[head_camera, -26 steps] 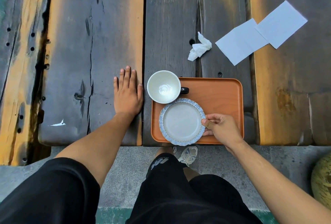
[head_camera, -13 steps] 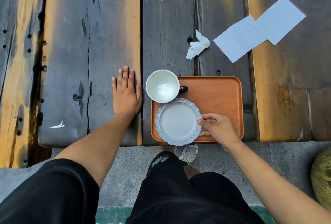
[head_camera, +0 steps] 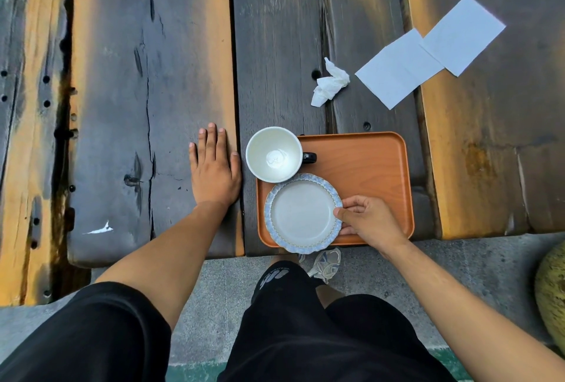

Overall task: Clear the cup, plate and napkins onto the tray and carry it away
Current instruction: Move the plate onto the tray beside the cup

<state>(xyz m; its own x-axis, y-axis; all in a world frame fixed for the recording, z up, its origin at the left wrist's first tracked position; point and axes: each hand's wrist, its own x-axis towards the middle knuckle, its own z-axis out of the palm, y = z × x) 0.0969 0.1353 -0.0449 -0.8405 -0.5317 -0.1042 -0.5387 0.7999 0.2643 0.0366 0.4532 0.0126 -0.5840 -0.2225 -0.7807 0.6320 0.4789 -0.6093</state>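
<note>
Head view: my right hand (head_camera: 371, 221) pinches the plate (head_camera: 302, 213) rim, plate on the tray (head_camera: 367, 173) beside the cup (head_camera: 274, 154). Left hand (head_camera: 214, 172) spread flat on the table (head_camera: 146, 75). Step: plate placement. Next, I judge: release, collect the crumpled napkin (head_camera: 330, 82) and flat napkins (head_camera: 428, 51), well apart from tray.

Wide, weathered wooden planks (head_camera: 146, 82) are running from six o'clock toward twelve o'clock, making up a table top that is showing dark grey wear, cracks, knots and small holes. Warm orange light is falling in streaks along the plank edges, strongest at three and nine o'clock. Below the table's near edge, grey concrete ground (head_camera: 214, 305) is lying at six o'clock, with a green painted strip (head_camera: 189, 374) showing at the very bottom.
</note>
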